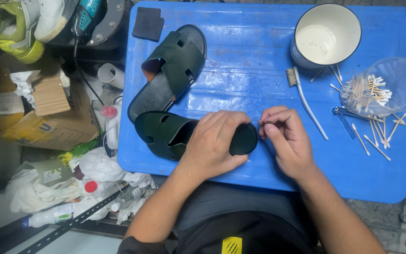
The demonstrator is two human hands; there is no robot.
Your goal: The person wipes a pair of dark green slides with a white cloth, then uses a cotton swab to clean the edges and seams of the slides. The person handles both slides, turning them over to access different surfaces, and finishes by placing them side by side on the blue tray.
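Head view: our left hand [214, 143] clamps the near sandal [165, 134] while right hand [285, 138] fingertips pinch at its heel, far sandal [172, 70] waiting untouched.

Both bare forearms rise from the bottom edge of the view and lean toward each other, the hands meeting near the middle. The left hand [214, 143] lies palm down, back of the hand to the camera, fingers curled together and bent over at the knuckles in a firm downward clasp, the thumb tucked out of sight beneath. Its wrist is straight, in line with the forearm. The right hand [287, 141] sits just beside it, wrist bent slightly inward, fingers drawn together into a pinch at the fingertips [265, 124], which point toward the left hand's knuckles. The two hands nearly touch.
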